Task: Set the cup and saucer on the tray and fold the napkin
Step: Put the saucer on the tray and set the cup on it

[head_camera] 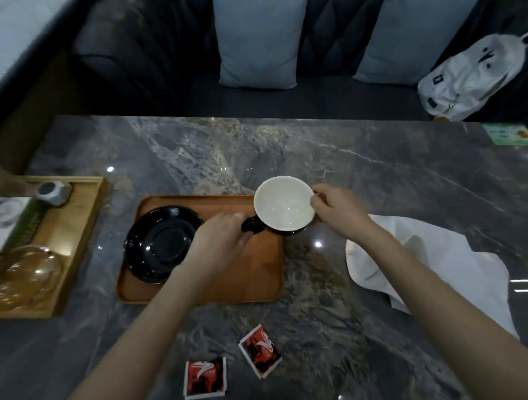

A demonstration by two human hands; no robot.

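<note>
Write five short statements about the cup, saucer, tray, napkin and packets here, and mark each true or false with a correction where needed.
1. The saucer lies on the brown tray. True.
2. The cup already sits on the saucer. False: both hands hold it at the tray's far right corner, beside the saucer.
3. The left hand is at the cup's dark handle and the right hand at its rim. True.
4. The white napkin is folded neatly on the tray. False: it lies rumpled on the table, right of the tray.
5. Two red packets lie on the tray. False: they lie on the table, nearer the person.
</note>
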